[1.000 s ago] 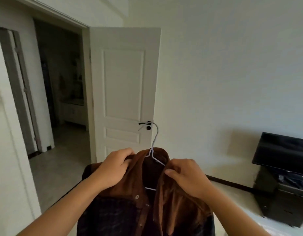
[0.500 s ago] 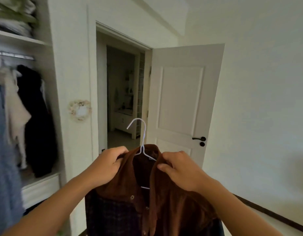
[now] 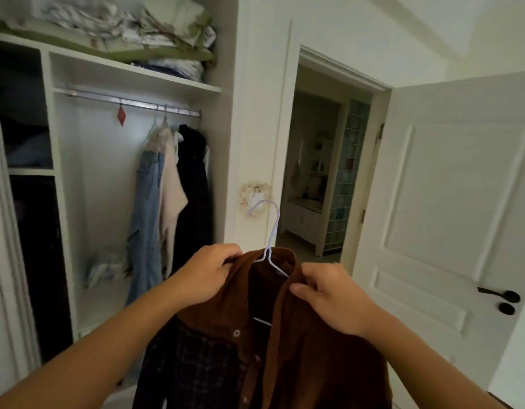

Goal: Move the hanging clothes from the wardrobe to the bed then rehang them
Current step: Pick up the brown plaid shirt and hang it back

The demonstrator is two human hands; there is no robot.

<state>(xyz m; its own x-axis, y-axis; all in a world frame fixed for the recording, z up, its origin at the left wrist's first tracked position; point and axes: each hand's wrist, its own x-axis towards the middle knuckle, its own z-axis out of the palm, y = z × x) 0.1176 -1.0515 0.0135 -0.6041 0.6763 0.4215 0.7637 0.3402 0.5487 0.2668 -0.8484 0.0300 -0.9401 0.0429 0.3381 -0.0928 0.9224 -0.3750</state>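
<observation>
- We held one brown shirt (image 3: 288, 335) on one white hanger (image 3: 270, 237), in front of the wardrobe (image 3: 137, 84).
- Left hand (image 3: 208, 276) and right hand (image 3: 329, 299) each had fingers clenched on a shoulder.
- Three garments (image 3: 169, 184) hung on the rail (image 3: 128, 102).
- One white door (image 3: 450, 202) stood open.

Both forearms extended forward, converging at chest height. Left hand (image 3: 206, 274) palm down, fingers (image 3: 226, 255) curled over the shirt (image 3: 299, 335) collar. Right hand (image 3: 329, 296) mirrors it, thumb and fingers pinching the opposite collar side.
</observation>
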